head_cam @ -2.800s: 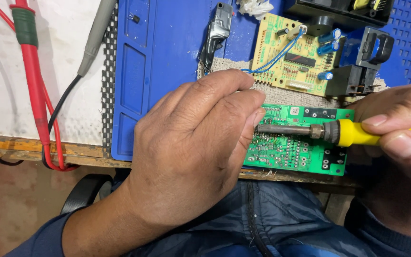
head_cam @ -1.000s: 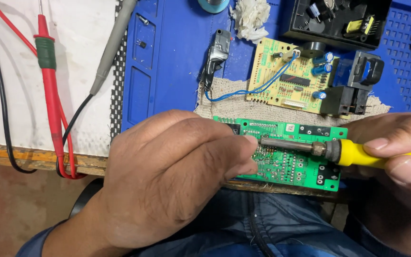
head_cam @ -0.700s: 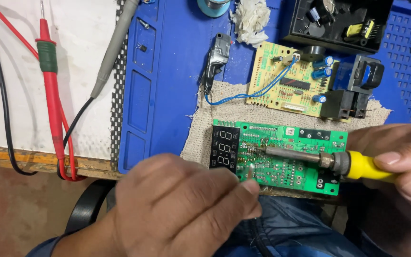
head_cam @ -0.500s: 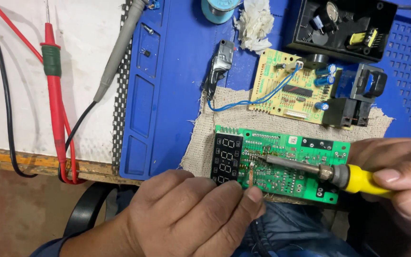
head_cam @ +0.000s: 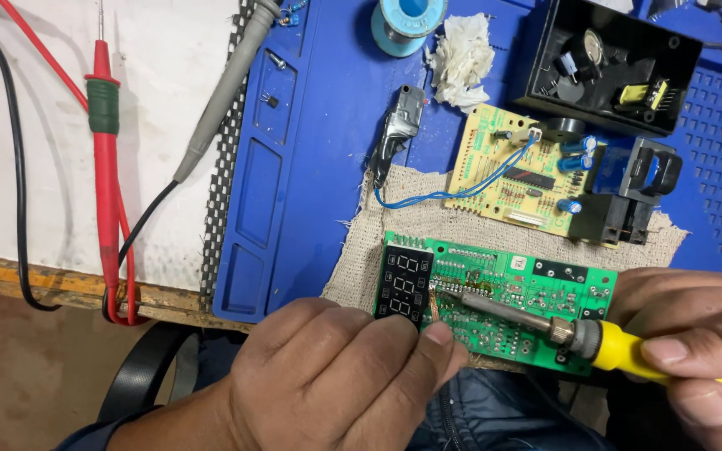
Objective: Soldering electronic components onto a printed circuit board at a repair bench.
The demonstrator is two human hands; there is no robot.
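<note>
Your right hand point(head_cam: 695, 359) is closed around the yellow handle of the iron point(head_cam: 528, 321). Its tip rests on the green board point(head_cam: 536, 292), just beside the black display point(head_cam: 405, 284). Your left hand point(head_cam: 336, 376) is curled shut, pinching a thin bit of copper braid point(head_cam: 434, 311) right at the tip. The board lies on a piece of cloth point(head_cam: 361, 250) at the near edge of the blue mat point(head_cam: 319, 167), close to your lap. Keep the tip flat on the braid so the heat goes through. Hold the board down with your left hand so it cannot slide off. Keep your fingers point(head_cam: 436, 338) back from the hot metal, they are very near it now
</note>
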